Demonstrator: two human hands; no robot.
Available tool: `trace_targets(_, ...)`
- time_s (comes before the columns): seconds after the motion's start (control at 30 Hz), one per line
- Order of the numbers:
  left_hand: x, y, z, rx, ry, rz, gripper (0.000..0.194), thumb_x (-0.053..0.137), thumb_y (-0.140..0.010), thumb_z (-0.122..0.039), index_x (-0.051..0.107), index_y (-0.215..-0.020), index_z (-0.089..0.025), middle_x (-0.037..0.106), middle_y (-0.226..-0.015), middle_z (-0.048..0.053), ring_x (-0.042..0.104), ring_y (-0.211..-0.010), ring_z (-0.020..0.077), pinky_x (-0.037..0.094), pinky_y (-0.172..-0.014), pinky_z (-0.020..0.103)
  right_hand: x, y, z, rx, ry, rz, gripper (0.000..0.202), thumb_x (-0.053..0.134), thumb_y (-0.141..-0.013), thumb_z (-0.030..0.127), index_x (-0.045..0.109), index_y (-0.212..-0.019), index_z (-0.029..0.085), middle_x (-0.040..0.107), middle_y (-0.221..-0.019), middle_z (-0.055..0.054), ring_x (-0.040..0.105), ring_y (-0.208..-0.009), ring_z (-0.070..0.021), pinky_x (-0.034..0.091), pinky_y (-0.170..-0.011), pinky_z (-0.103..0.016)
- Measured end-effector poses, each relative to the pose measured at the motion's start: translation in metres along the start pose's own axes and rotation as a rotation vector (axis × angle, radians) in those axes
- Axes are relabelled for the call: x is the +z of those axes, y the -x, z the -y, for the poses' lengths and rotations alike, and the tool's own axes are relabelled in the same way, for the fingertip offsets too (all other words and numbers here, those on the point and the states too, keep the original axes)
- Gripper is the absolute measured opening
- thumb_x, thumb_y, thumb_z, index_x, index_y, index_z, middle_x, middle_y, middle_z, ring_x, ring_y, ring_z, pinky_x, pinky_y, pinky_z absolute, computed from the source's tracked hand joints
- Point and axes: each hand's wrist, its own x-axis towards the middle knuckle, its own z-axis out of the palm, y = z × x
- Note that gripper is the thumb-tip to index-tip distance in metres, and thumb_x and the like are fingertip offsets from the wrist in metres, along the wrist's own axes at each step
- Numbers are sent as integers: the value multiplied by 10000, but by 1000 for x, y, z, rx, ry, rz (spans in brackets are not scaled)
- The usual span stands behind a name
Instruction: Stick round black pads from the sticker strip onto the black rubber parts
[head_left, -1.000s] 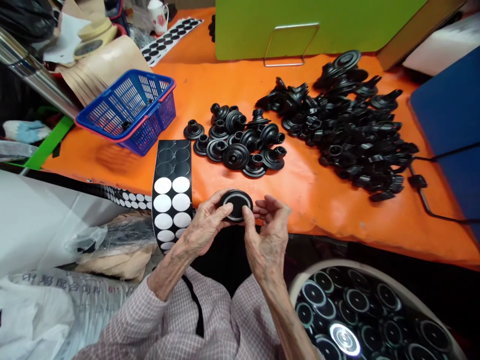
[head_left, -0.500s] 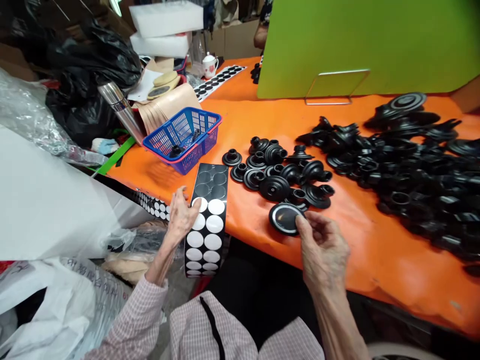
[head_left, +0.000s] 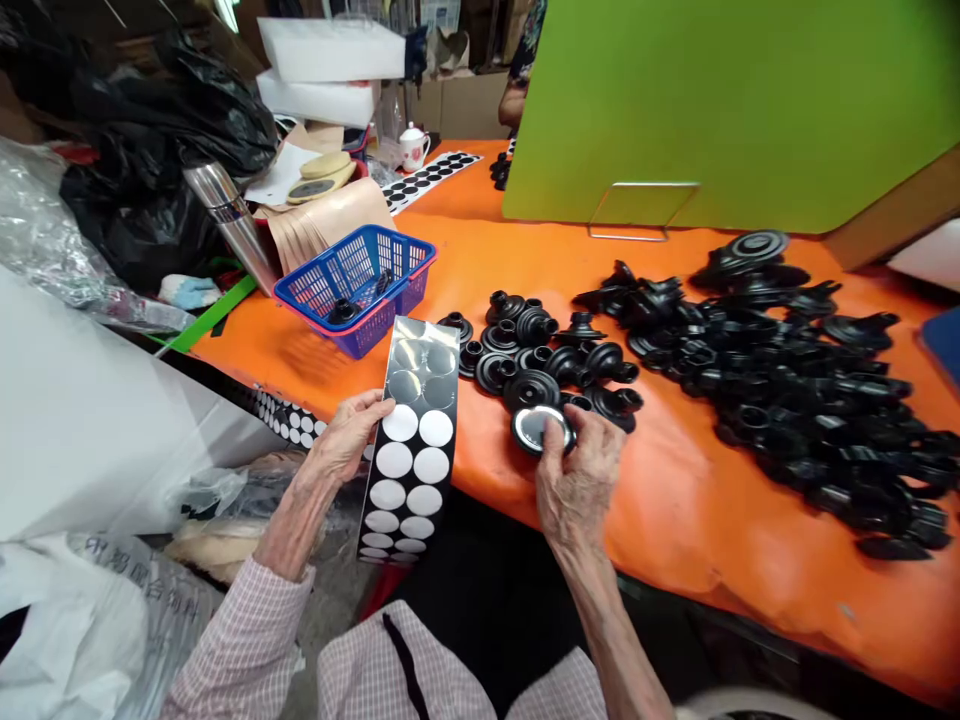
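My right hand [head_left: 581, 465] holds a black round part [head_left: 534, 428] just above the table's near edge. The part's flat face, with a pale ring near its rim, is turned up, and my thumb lies across it. At the left, my left hand [head_left: 349, 432] pinches the edge of a black sticker strip [head_left: 409, 400] between thumb and fingers. White discs fill the strip's lower rows; the upper rows show dark, glossy circles. The strip hangs over the table edge. Several black round parts with short necks [head_left: 531, 388] lie just beyond my right hand.
A bigger heap of black parts [head_left: 750, 350] spreads over the right of the orange table [head_left: 675, 520]. Behind the strip stands a blue basket [head_left: 352, 270] with a few black pieces inside. A steel flask [head_left: 229, 215] leans at left; a green board [head_left: 675, 110] stands at the back.
My right hand has moved left with the black part, closer to the strip. My left hand has gone from touching the strip with spread fingers to pinching its edge. The view has shifted slightly.
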Motion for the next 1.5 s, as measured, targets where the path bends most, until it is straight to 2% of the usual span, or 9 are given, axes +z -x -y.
trace_targets(0.1,-1,-2,3,2,44,1,332,829,-535,-269,593,-723,-131,572,-628,-46,498,-548,66,350,-533,198,1,2,20,-82,18,-8,238,485,-934,297,616,-1081,164,587,-1048,-150,552,-1035,-285,457,-912,-521)
trace_targets(0.3,0,-1,4,49,92,5,331,835,-538,-254,620,-756,-128,588,-687,-40,502,-614,68,373,-613,206,44,15,70,-197,-341,388,324,370,-957,207,581,-1199,163,597,-1231,-161,544,-1170,-254,473,-984,-468)
trace_targets(0.53,-3,-4,12,164,70,105,310,801,-611,-326,639,-796,-137,582,-712,-26,507,-677,86,394,-670,208,78,9,87,-107,-382,410,306,423,-957,336,639,-1057,144,669,-1055,-146,605,-994,-259,507,-878,-431)
trace_targets(0.8,-3,13,7,438,-415,-338,271,724,-707,-366,616,-862,-172,538,-780,-8,489,-725,118,396,-658,227,44,13,82,-80,-395,328,283,344,-963,204,626,-977,195,636,-869,-79,615,-741,-180,525,-675,-315)
trace_targets(0.93,20,35,0,211,-309,75,276,673,-755,-429,596,-785,-165,521,-693,-22,469,-645,101,401,-617,225,25,32,84,-84,-491,414,284,391,-948,204,615,-1122,209,620,-1079,-122,642,-927,-203,553,-777,-341)
trace_targets(1.1,43,40,4,96,-293,274,266,627,-782,-415,617,-857,-160,593,-707,1,533,-603,100,416,-580,225,-1,36,74,429,-738,382,193,528,-909,355,571,-1024,206,624,-1001,-69,641,-851,-170,556,-731,-315)
trace_targets(1.3,82,11,6,604,-877,37,294,487,-877,-258,597,-1145,-208,607,-1073,63,572,-706,125,487,-724,304,-43,41,58,544,-639,265,193,548,-898,390,544,-816,215,539,-714,31,528,-626,-108,460,-612,-236)
trace_targets(1.43,111,-17,17,805,-1129,320,305,579,-822,-188,606,-1125,-218,616,-1095,64,555,-991,214,471,-889,367,-53,50,37,537,-648,444,206,548,-891,395,559,-804,208,549,-727,22,541,-664,-119,458,-635,-240)
trace_targets(1.5,116,-23,20,825,-1081,286,230,578,-825,-182,624,-1049,-209,633,-1060,69,541,-1022,232,447,-927,392,-47,48,25,526,-646,443,199,555,-882,396,576,-827,206,582,-808,0,568,-756,-138,474,-716,-264)
